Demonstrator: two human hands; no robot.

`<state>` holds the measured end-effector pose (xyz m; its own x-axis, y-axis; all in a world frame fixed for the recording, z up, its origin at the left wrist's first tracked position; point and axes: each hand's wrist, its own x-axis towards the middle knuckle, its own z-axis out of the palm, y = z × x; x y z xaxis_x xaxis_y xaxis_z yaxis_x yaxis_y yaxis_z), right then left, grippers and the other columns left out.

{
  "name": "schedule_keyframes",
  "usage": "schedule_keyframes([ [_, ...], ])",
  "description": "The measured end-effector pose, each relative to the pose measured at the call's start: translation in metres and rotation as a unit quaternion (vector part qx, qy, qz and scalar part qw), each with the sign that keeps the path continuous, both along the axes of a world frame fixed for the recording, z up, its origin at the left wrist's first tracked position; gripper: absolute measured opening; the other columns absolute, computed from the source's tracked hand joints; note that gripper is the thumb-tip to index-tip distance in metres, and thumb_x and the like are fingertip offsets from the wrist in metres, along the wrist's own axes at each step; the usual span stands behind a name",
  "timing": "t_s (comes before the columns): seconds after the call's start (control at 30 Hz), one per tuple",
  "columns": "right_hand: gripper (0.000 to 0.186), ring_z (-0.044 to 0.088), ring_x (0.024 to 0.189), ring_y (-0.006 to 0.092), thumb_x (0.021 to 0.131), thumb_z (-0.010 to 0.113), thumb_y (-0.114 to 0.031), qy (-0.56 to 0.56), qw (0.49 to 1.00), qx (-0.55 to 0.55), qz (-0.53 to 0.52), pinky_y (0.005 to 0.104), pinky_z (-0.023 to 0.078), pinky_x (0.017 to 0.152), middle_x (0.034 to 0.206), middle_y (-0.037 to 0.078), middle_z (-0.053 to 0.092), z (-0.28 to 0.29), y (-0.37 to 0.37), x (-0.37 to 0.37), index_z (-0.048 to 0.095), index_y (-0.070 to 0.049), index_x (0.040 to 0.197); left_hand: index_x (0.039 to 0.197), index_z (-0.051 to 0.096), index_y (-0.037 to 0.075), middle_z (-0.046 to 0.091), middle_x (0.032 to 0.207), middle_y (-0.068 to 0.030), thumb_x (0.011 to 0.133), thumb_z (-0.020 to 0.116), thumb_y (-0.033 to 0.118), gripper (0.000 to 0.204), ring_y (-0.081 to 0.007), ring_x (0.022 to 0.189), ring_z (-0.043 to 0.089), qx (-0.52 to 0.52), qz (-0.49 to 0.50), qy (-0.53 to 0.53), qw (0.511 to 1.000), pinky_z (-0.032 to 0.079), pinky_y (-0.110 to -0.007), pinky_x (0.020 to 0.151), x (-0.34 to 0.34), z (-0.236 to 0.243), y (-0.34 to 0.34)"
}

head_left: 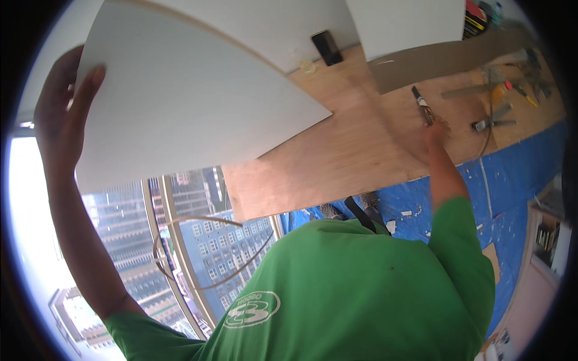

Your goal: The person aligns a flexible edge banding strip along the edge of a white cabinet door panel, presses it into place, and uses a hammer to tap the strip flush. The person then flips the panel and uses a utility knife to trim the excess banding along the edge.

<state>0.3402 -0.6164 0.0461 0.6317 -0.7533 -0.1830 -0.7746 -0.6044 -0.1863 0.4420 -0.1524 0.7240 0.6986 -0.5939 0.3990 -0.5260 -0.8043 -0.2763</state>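
Note:
A large white panel point(180, 102) stands tilted at the left, one corner touching the plywood worktop point(289, 174). My left hand point(66, 114) grips its left edge, the thumb over the face and the other fingers behind. My right hand point(438, 131) is low over the worktop, closed round the near end of a slim dark hand tool point(424, 108) with a pale band and a black tip. The exact kind of tool cannot be made out.
A black phone point(327, 48) leans by the wall at the back. Another white panel point(409, 30) stands at the back right. Several tools lie at the right, among them a dark metal-bladed one point(481, 125). Blue sheeting point(506, 174) covers the floor; a window point(211, 240) is at the left.

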Motion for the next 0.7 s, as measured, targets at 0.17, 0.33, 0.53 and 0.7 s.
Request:
schedule_keyframes([
  [0.17, 0.055, 0.053, 0.124, 0.0359, 0.089, 0.071, -0.039, 0.030, 0.999, 0.010, -0.015, 0.0546, 0.048, 0.098, 0.134, 0.016, 0.052, 0.004, 0.004, 0.000, 0.052, -0.022, 0.139, 0.127, 0.066, 0.006, 0.071, 0.115, -0.0111, 0.096, 0.069, 0.041, 0.046, -0.0208, 0.105, 0.069, -0.001, -0.011, -0.065, 0.998, 0.055, -0.036, 0.092, 0.003, -0.007, 0.001],
  [0.33, 0.056, 0.052, 0.124, 0.0372, 0.092, 0.068, -0.039, 0.030, 0.999, 0.017, -0.010, 0.0559, 0.047, 0.097, 0.134, 0.016, 0.052, 0.030, 0.008, -0.004, 0.051, -0.019, 0.141, 0.129, 0.066, 0.007, 0.071, 0.113, -0.0123, 0.096, 0.068, 0.044, 0.049, -0.0211, 0.103, 0.069, 0.034, 0.010, -0.118, 0.992, 0.054, -0.035, 0.090, 0.006, -0.012, 0.016],
  [0.53, 0.057, 0.053, 0.117, 0.0424, 0.091, 0.069, -0.035, -0.191, 0.979, -0.033, 0.067, 0.0548, 0.044, 0.099, 0.127, 0.020, 0.055, 0.007, 0.022, -0.021, 0.052, -0.011, 0.140, 0.127, 0.067, 0.006, 0.071, 0.110, -0.0118, 0.096, 0.069, 0.042, 0.047, -0.0195, 0.100, 0.069, 0.016, 0.035, -0.101, 0.994, 0.054, -0.033, 0.088, -0.008, -0.018, 0.016],
  [0.7, 0.055, 0.051, 0.118, 0.0452, 0.090, 0.070, -0.031, -0.317, 0.933, 0.010, 0.171, 0.0535, 0.041, 0.101, 0.127, 0.024, 0.056, 0.026, 0.076, -0.034, 0.054, -0.002, 0.135, 0.125, 0.067, 0.006, 0.071, 0.108, -0.0114, 0.096, 0.070, 0.040, 0.045, -0.0181, 0.098, 0.068, 0.004, 0.060, -0.057, 0.997, 0.053, -0.032, 0.087, -0.021, -0.023, 0.011],
])
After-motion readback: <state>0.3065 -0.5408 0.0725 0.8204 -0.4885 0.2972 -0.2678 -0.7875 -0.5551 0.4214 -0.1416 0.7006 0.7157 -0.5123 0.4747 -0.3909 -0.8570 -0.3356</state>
